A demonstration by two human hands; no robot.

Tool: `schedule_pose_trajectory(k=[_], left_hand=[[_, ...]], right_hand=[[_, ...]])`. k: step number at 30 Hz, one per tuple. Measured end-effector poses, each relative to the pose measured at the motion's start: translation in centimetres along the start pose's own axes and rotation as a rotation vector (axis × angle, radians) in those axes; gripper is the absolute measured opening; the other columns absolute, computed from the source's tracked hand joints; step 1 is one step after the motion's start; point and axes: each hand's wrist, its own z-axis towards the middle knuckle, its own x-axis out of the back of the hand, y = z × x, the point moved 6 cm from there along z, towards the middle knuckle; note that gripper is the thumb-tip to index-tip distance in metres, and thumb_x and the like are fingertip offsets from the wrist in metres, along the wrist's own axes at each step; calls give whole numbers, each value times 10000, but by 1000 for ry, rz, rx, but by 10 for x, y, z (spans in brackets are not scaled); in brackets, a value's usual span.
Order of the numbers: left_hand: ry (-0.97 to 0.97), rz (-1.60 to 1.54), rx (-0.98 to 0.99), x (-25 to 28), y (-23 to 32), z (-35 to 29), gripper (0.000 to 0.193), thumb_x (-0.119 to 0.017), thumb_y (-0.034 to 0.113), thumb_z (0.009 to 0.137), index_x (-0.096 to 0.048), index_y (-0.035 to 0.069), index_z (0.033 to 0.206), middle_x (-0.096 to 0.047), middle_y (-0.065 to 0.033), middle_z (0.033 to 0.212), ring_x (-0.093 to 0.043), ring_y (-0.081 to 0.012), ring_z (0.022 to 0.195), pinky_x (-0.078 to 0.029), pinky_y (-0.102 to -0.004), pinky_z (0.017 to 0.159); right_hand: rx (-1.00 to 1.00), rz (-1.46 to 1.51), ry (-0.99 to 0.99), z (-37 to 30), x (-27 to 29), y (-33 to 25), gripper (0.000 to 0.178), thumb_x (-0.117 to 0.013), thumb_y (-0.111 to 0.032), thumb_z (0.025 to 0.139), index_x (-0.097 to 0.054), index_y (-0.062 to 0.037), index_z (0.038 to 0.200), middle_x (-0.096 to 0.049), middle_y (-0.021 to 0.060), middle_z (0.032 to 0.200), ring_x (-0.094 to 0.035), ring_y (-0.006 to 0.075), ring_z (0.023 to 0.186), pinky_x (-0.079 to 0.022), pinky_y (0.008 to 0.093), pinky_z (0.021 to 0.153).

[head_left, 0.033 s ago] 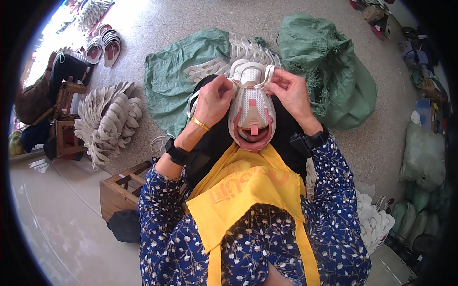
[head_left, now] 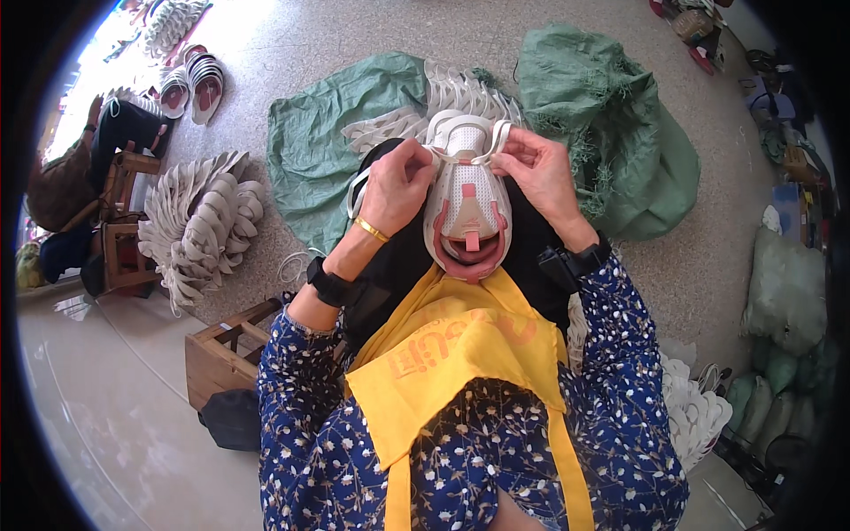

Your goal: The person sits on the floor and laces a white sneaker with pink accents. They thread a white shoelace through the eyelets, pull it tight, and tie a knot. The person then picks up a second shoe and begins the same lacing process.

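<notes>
A white perforated shoe (head_left: 448,212) with pink trim lies in my lap, its pink-lined opening toward me. A white shoelace (head_left: 502,137) crosses its far end in loops. My left hand (head_left: 396,188) pinches the lace at the shoe's left side, the fingers curled together. On the right side, my right hand (head_left: 540,175) holds the lace between thumb and fingertips. A white strand hangs beside my left wrist. The yellow apron (head_left: 443,341) reaches up to the shoe's near end. The exact ends of the lace are hidden by my fingers.
White shoe pieces (head_left: 474,88) lie beyond my lap on a green woven sack (head_left: 310,150). Another green sack (head_left: 611,133) sits at right. A stack of white pieces (head_left: 199,221) stands left, near a wooden stool (head_left: 217,354). A seated person (head_left: 66,186) is at far left.
</notes>
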Motion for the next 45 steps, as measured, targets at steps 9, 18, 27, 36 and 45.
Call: schedule_pose_trajectory(k=[9, 18, 27, 36, 45], left_hand=[[-10, -62, 43, -3, -1, 1, 32, -614, -20, 954, -582, -24, 951, -745, -116, 1066, -657, -94, 889, -558, -259, 834], [-22, -454, 79, -9, 0, 6, 54, -605, 8, 1000, -580, -20, 962, -725, -161, 1176, -641, -92, 894, -547, -259, 873], [104, -379, 37, -9, -2, 4, 50, -633, -27, 969, -588, -15, 951, -739, -122, 1081, -675, -101, 881, -562, -256, 823], [177, 219, -184, 0, 35, 3, 92, -661, -28, 848, -580, -7, 888, -665, -135, 777, -677, -209, 679, -516, -326, 631], [187, 278, -435, -10, 47, 4, 92, -656, -26, 815, -584, -6, 868, -638, -146, 750, -641, -288, 648, -498, -363, 605]], right_hand=[[193, -562, -42, -3, -18, -34, 217, -723, -3, 857, -693, 29, 1070, -762, 109, 881, -741, 149, 787, -589, 286, 723], [53, -337, -95, 10, -12, -6, 132, -716, -10, 869, -703, 21, 997, -756, 73, 866, -719, 114, 788, -574, 263, 720], [25, -224, -77, 4, -12, 1, 127, -717, -9, 897, -711, 28, 1018, -752, 46, 880, -702, 82, 804, -561, 233, 743], [22, -184, -76, 2, -12, 1, 133, -700, 5, 912, -710, 27, 1043, -752, 46, 907, -703, 79, 836, -560, 229, 764], [9, -180, -95, 3, -12, -1, 132, -728, -17, 913, -707, 20, 1038, -750, 39, 899, -696, 71, 823, -558, 225, 754]])
